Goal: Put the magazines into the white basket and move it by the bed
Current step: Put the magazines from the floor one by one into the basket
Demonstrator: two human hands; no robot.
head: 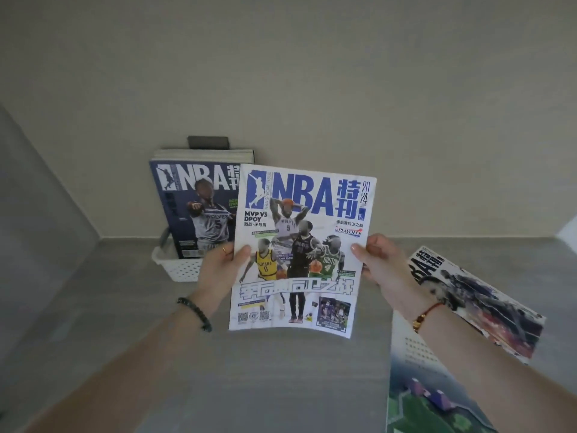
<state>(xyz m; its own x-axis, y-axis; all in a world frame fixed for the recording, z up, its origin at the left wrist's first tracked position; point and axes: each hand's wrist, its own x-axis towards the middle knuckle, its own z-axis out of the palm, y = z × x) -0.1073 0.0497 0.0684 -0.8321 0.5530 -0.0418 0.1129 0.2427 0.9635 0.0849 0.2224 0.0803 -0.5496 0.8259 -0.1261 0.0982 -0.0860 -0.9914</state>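
white-covered nba magazine (301, 245) held upright; dark-covered magazines (195, 201) standing in white basket (181, 268) behind

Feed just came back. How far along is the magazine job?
Done: dark-cover magazines stand in the white basket against the wall. In hand: the left hand and right hand hold a white-cover magazine upright. Left: two magazines lying at right; no bed in view, so the basket is apparently unmoved.

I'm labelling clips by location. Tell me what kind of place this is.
Probably a room in a home, seen at floor level: a plain wall meets a grey floor, with a white basket of magazines against the wall. No bed shows.
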